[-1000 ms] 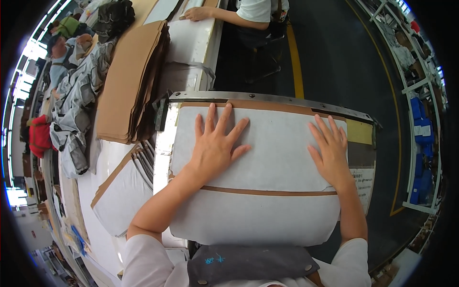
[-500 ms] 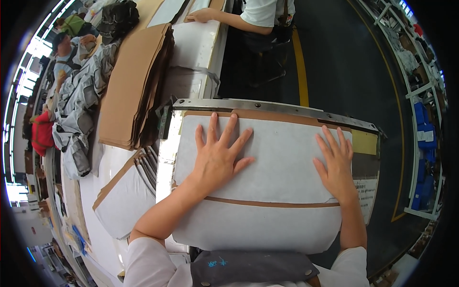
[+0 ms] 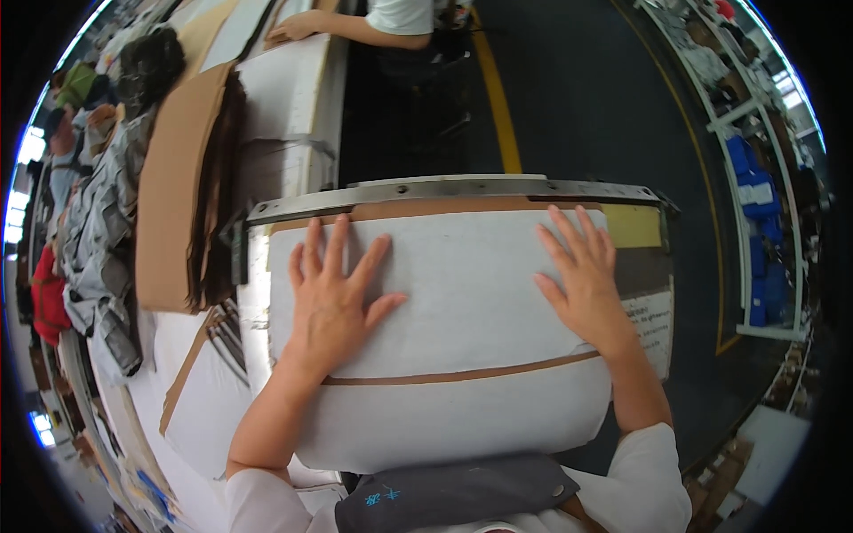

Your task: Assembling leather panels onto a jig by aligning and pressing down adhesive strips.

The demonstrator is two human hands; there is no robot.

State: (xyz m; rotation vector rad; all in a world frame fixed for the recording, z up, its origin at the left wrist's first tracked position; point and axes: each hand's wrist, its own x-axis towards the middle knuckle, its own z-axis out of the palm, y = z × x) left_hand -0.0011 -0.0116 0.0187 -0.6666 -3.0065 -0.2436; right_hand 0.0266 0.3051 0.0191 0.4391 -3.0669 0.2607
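A large white sheet [image 3: 462, 293] with brown board showing along its far and near edges lies flat before me. My left hand [image 3: 333, 306] rests on its left part, palm down and fingers spread, tips close to the far edge. On the right part of the sheet lies my right hand [image 3: 582, 280], also flat with its fingers apart. Just beyond the fingertips, a long metal bar [image 3: 480, 188] runs across the far side of the work surface. A second white sheet [image 3: 453, 417] shows underneath, nearer my body, its near edge curving down.
Brown boards [image 3: 182, 186] are stacked on the table at left, with white-faced boards [image 3: 204, 391] nearer me. A yellow piece [image 3: 633, 226] lies right of the sheet. Another person's hand [image 3: 298, 27] rests at the far table. Shelves with blue bins [image 3: 764, 266] stand at right.
My view has turned slightly, so the bench and sheet appear farther left. Both hands stay flat on the white sheet in nearly the same places.
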